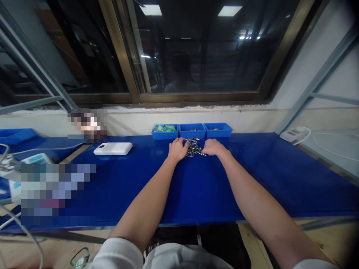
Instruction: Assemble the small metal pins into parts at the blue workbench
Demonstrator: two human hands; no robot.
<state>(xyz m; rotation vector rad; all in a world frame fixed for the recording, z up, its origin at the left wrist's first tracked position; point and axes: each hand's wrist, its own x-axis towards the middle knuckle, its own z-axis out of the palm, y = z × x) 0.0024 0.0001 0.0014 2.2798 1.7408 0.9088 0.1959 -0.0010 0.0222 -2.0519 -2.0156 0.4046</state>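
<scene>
A loose pile of thin metal pins [193, 148] lies on the blue tabletop, between my two hands. My left hand [178, 149] rests against the left side of the pile, fingers bent and apart, with the thumb near the pins. On the opposite side, my right hand [213, 147] touches the pile's edge with its thumb side; its other fingers are partly hidden behind the hand. Neither hand visibly lifts a pin. Just behind the pile stand three blue bins: the left bin [165, 136] holds green plastic bags, while the middle bin [192, 134] and right bin [218, 133] contain some pins.
A white oblong device [113, 148] lies on the blue table [134, 186] to the left. Further left are cables and a blurred-out area. A white power strip [294, 133] sits at the far right corner. Metal frame posts rise on both sides before a window.
</scene>
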